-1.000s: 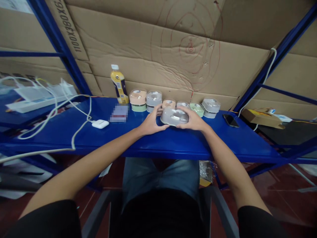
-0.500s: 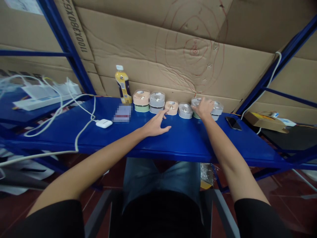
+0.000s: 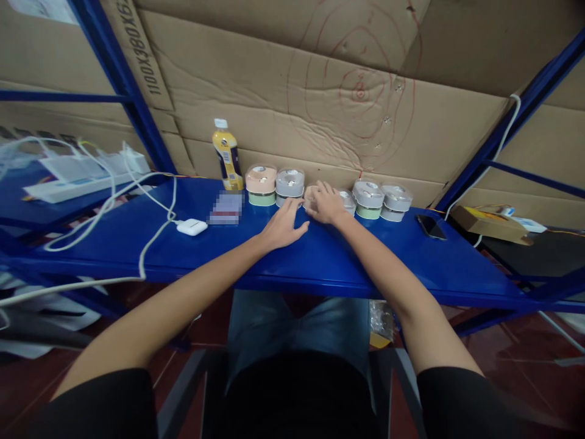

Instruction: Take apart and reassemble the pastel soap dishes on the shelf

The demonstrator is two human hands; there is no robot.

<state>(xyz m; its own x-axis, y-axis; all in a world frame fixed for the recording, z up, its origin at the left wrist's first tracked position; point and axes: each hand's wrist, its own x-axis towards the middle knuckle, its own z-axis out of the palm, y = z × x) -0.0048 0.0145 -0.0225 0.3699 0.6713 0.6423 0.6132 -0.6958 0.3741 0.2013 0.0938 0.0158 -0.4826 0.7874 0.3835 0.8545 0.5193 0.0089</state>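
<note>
A row of small lidded containers runs along the back of the blue table. My right hand lies over the single pink container, its fingers curled round it and hiding most of it. Beside that hand is a single grey container, partly covered. My left hand is open, thumb out, with its fingertips close to the front of a grey container stack; whether they touch is unclear. Left of it stands a pink-over-green stack. To the right are a grey-over-green stack and an all-grey stack.
A yellow drink bottle stands behind a blurred packet. A white earphone case and cables lie left, near a power strip. At the right are a phone and an open carton. Cardboard backs the table.
My right hand has moved left from the grey-over-green stack to the pink container. My left hand has shifted slightly left and forward, toward the grey stack. The stacks stand where they were.
</note>
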